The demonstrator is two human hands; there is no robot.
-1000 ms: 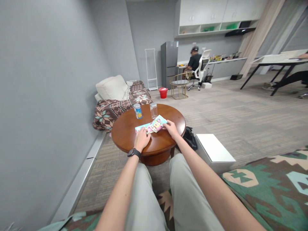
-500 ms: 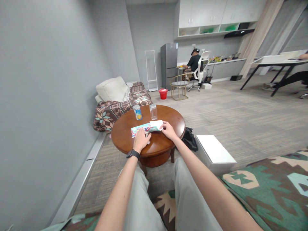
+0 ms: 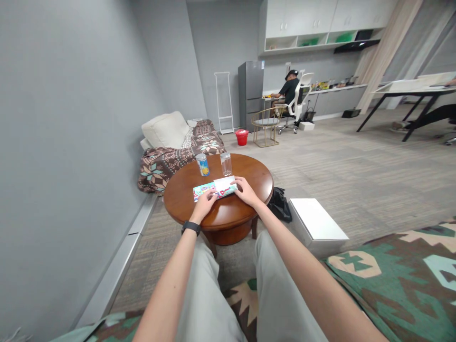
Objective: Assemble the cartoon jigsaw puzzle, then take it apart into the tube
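Note:
On the round wooden table [image 3: 178,194] lies a colourful printed paper strip [image 3: 203,190], its right part folded over so that the white back shows. My left hand [image 3: 204,205], with a dark watch on the wrist, pinches the strip's near edge at about its middle. At the folded right end, the fingers of my right hand [image 3: 246,192] are closed on the paper. Behind the strip stand two jars with silver lids: one with a blue and yellow label [image 3: 203,166], and a clear jar [image 3: 226,165] without a label.
A couch with a patterned cover [image 3: 167,164] stands beyond the table on the left. To the right sit a white box [image 3: 317,218] and a black bag [image 3: 281,205]. Farther back are a red bucket [image 3: 242,137], a gold-framed chair [image 3: 265,124] and a seated person [image 3: 290,90].
The fold has flattened, with a wider white part lying over the print. My right hand has shifted slightly left, and my left fingers have closed in on the paper's near edge.

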